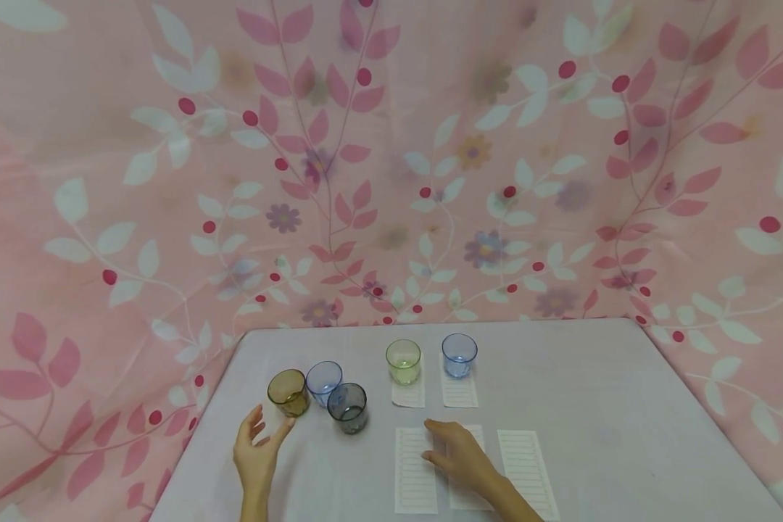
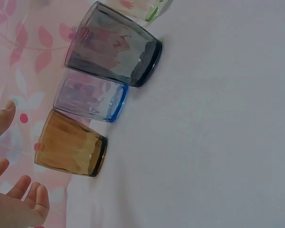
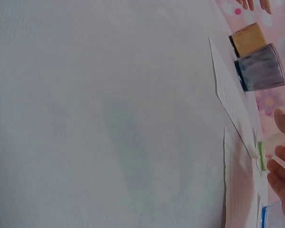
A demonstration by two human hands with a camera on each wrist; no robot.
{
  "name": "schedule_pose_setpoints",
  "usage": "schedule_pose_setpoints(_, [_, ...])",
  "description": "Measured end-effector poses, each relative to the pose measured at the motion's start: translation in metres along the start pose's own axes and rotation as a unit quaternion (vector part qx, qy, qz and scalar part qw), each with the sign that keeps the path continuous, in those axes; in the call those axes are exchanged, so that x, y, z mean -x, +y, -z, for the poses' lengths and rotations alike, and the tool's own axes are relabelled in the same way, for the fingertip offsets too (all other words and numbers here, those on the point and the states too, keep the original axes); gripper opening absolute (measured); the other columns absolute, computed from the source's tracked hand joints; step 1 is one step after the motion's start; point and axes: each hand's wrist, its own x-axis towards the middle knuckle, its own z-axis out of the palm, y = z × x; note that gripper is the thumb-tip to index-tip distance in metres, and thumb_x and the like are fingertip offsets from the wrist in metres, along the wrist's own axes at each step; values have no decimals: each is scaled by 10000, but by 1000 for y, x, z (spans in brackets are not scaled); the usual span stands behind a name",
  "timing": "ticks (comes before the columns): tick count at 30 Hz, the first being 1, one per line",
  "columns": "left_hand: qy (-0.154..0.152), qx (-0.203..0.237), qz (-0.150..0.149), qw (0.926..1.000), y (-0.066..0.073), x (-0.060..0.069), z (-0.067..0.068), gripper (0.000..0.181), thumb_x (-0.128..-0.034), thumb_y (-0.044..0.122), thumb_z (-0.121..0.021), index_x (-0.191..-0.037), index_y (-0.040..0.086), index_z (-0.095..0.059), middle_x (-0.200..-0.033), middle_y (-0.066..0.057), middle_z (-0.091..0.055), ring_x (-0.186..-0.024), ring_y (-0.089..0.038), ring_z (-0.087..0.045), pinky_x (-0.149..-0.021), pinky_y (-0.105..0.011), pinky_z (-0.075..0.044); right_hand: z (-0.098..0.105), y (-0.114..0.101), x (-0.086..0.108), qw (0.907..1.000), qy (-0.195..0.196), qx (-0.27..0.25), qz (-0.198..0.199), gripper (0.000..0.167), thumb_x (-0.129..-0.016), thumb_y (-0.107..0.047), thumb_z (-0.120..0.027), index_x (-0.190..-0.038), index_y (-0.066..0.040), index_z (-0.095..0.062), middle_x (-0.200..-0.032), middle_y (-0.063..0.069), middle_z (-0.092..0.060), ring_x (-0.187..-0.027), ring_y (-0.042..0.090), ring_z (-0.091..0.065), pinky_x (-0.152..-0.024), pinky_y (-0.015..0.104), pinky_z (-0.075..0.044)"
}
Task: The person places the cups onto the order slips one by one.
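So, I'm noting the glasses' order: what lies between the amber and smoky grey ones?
A blue glass stands between the amber glass and the smoky grey glass in the left wrist view.

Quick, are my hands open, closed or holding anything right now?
Left hand: open, holding nothing, near the brown glass.
Right hand: open, holding nothing.
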Motion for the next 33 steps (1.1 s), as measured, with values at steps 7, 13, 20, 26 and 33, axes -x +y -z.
schedule_pose_setpoints(7, [-199, 71, 289, 9994, -8, -1, -6, 789, -720, 132, -818, -1375, -28, -408, -1299, -300, -450, -1137, -396, -447, -715, -57, -336, -15, -9, 7, 9995, -120, -127, 246, 494, -830, -286, -703, -1148, 80, -608, -1129, 171, -650, -980, 290, -614, -824, 378, -524])
schedule_pose_setpoints(13, [-385, 135, 445, 9982, -10, -1, -10, 853, -732, 141, -808, -1418, -28, -331, -1340, -310, -391, -1195, -442, -397, -889, -308, -423, -22, -20, 12, 9967, -759, 102, -274, 488, -857, -321, -670, -1200, 20, -603, -1206, 114, -618, -1094, 292, -551, -921, 443, -467])
schedule_pose_setpoints(20, [-458, 257, 525, 9972, -10, 0, -14, 878, -737, 135, -801, -1430, -38, -291, -1345, -324, -362, -1211, -473, -372, -987, -572, -350, -32, -17, 19, 9888, -911, 1129, 340, 466, -839, -397, -667, -1131, -34, -665, -1199, 136, -631, -1111, 328, -556, -905, 472, -469])
schedule_pose_setpoints(26, [-429, 303, 526, 9972, -10, -2, -19, 889, -725, 140, -812, -1430, -26, -297, -1341, -318, -366, -1212, -474, -371, -995, -576, -335, -31, -17, 24, 9851, -703, 1402, 702, 449, -865, -421, -639, -1087, -34, -692, -1209, 150, -627, -1121, 334, -561, -897, 460, -475])
schedule_pose_setpoints(33, [-505, 313, 510, 9969, -10, -4, -22, 893, -728, 155, -810, -1434, -21, -292, -1347, -317, -363, -1218, -473, -370, -995, -576, -338, -32, -16, 24, 9841, -671, 1431, 809, 438, -878, -411, -629, -1090, -33, -693, -1214, 145, -625, -1138, 322, -559, -920, 442, -464])
